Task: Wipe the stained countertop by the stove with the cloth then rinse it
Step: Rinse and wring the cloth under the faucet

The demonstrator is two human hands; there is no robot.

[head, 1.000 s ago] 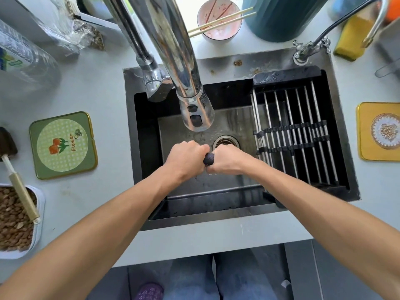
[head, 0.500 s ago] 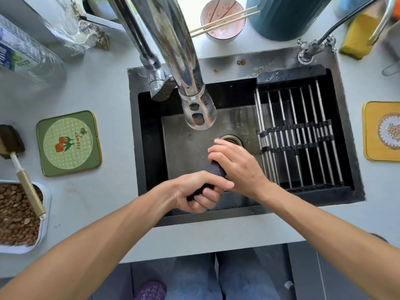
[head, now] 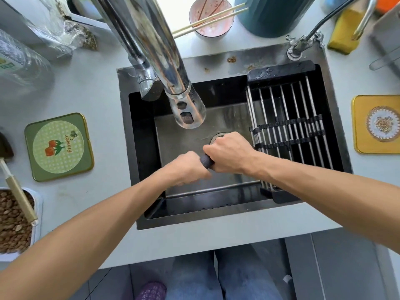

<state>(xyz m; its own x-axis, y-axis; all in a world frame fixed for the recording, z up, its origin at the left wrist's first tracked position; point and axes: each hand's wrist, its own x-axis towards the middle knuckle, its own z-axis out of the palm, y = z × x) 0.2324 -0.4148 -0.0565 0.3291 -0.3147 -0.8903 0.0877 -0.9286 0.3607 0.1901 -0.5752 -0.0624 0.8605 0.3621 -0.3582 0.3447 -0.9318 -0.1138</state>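
Head view over a dark steel sink (head: 134, 148) set in a pale grey bench (head: 91, 87): both bare hands hold a dark, rolled cloth (head: 206, 161) above the basin floor, just in front of the round drain (head: 218, 136). The left hand (head: 186, 168) is fisted around the cloth's near end; the right hand (head: 230, 153) is clenched on its far end, knuckles up, and only a short grey stub of fabric shows between them. A polished chrome tap (head: 186, 109) with a rounded spray head hangs over the basin behind the hands. A black-framed rack (head: 287, 126) of thin steel bars spans the sink's right side, leaving the left part of the basin open. On the bench's left edge sits a square green coaster (head: 58, 147) with rounded corners and gilt trim, near a white tray (head: 37, 213) of brown pellets (head: 13, 224) with a brass-handled scoop (head: 19, 198) lying across it. A yellow coaster (head: 376, 124) lies by the right edge. At the back edge, chopsticks (head: 207, 19) rest across a small pink bowl (head: 211, 17), beside a ribbed teal container (head: 275, 14).
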